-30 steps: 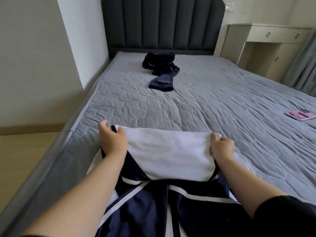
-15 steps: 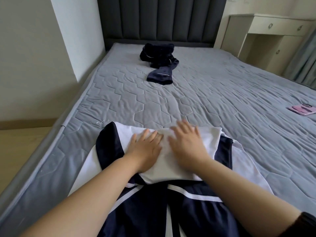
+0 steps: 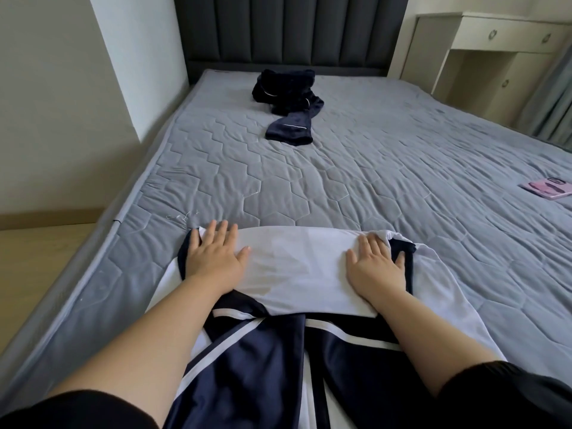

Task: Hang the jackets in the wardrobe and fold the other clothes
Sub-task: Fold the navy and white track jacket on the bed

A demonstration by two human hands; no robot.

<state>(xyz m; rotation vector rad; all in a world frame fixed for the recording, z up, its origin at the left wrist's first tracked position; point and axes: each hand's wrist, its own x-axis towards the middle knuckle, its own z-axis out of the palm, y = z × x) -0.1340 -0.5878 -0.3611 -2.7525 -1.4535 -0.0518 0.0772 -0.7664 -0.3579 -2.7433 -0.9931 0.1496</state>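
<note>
A navy and white garment [image 3: 297, 274] lies on the near part of the grey bed [image 3: 356, 181], its white upper part folded over the navy part with white stripes. My left hand [image 3: 213, 258] presses flat on the left end of the white fold, fingers straight. At the right end of the fold my right hand [image 3: 376, 267] lies flat too, fingers spread. A crumpled dark navy garment [image 3: 289, 103] lies far up the bed near the headboard.
A dark padded headboard [image 3: 288, 29] stands at the far end. A cream desk with drawers [image 3: 495, 57] is at the back right, a grey curtain [image 3: 554, 97] beside it. A pink flat object [image 3: 546, 188] lies on the bed's right side. Wooden floor [image 3: 37, 258] runs along the left.
My hands slid apart from the middle of the white fold to its left and right ends, smoothing it flat. One second ago they gripped the fold's far corners.
</note>
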